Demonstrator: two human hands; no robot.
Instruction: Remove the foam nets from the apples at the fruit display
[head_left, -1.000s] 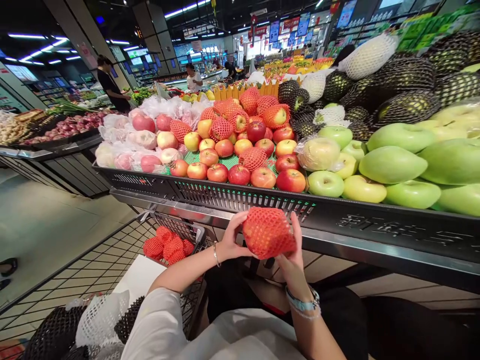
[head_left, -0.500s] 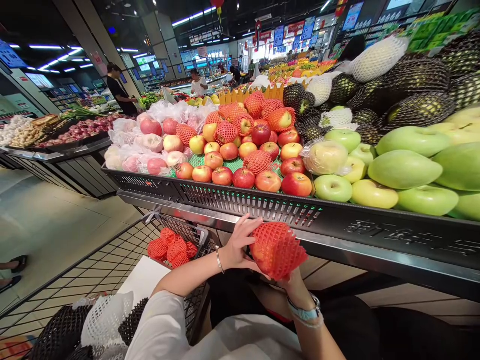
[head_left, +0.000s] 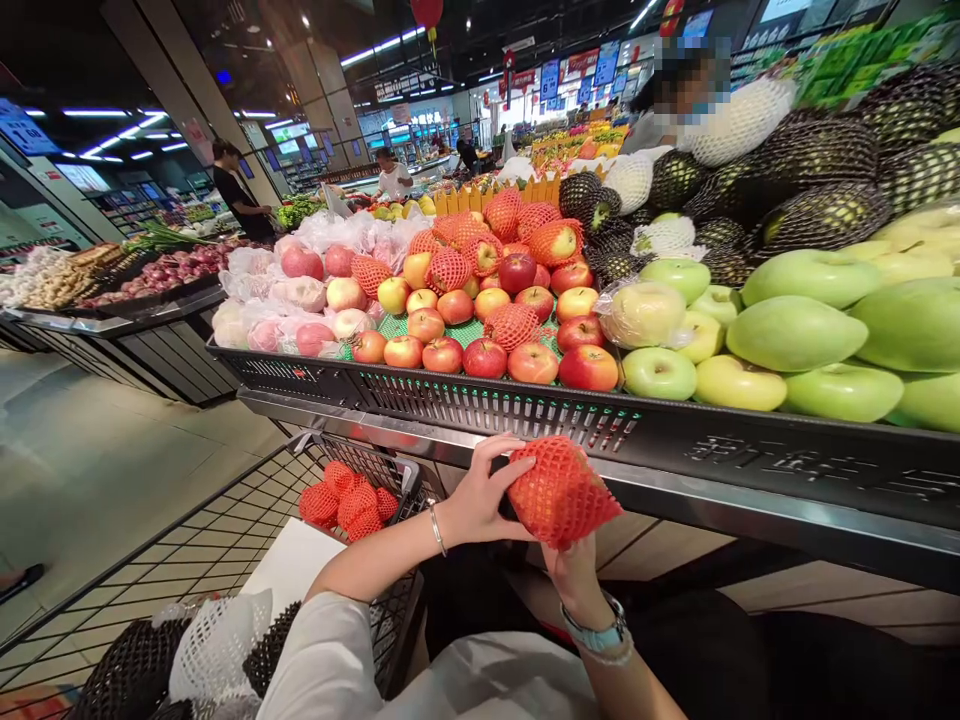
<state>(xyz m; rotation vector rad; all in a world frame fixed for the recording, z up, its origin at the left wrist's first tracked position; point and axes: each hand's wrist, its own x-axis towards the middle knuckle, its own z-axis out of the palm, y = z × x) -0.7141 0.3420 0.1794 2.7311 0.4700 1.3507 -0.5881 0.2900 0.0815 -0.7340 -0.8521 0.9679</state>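
Observation:
An apple in a red foam net (head_left: 556, 490) is held up between my two hands in front of the fruit stand. My left hand (head_left: 484, 492), with a bangle on the wrist, has its thumb and fingers closed on the net's left side. From below, my right hand (head_left: 574, 570), with a watch on the wrist, grips the same netted apple; most of its fingers are hidden behind it. The net's right end narrows to a point. Behind the hands lie rows of red apples (head_left: 484, 357) in a black tray (head_left: 420, 395), some of them in red nets.
At the left stands a wire shopping cart (head_left: 150, 530) with several red-netted fruits (head_left: 358, 505), a white board (head_left: 289, 560) and black- and white-netted items (head_left: 217, 640). Green mangoes (head_left: 796, 333) and black-netted melons (head_left: 825, 150) fill the stand's right. A person (head_left: 675, 100) is behind the stand.
The netted apple has turned slightly, and the net's right end now tapers more. My left fingers have come down onto the net. A person's head has appeared behind the stand.

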